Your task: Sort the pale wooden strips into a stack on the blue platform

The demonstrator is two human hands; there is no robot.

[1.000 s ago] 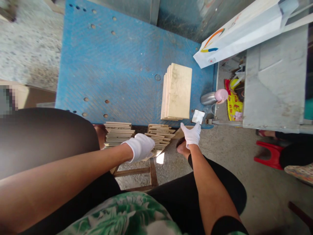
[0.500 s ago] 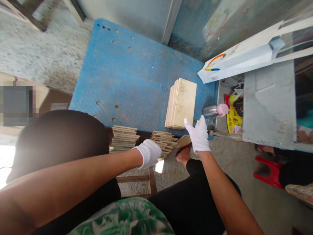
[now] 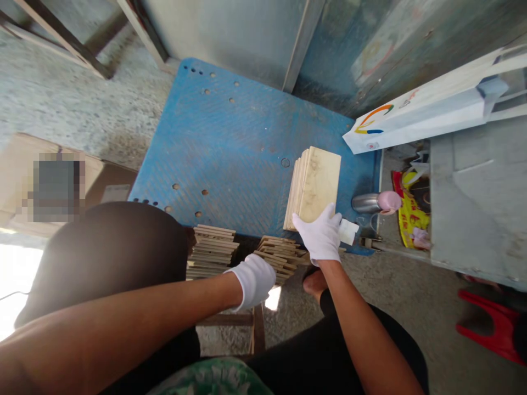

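My right hand [image 3: 321,233], in a white glove, reaches over the near end of a stack of thin wooden boards [image 3: 319,184] on the blue table. Its thumb and fingers are spread across the top board and look to touch it. My left hand [image 3: 255,280], also gloved in white, has its fingers curled beside a second pile of boards [image 3: 284,252] below the table edge. Whatever it may hold is hidden from view. Left of that pile lies another row of boards [image 3: 212,249], loosely fanned.
The blue table [image 3: 230,148] has several holes. On its right stand a steel flask with a pink lid [image 3: 370,203] and a white paper bag [image 3: 415,118]. A grey metal surface [image 3: 477,203] adjoins it. A red stool [image 3: 489,329] is at lower right, a cardboard box [image 3: 102,175] at left.
My right hand has moved left onto the near end of the board stack. My left hand stays curled by the lower pile. The whole view has shifted slightly.
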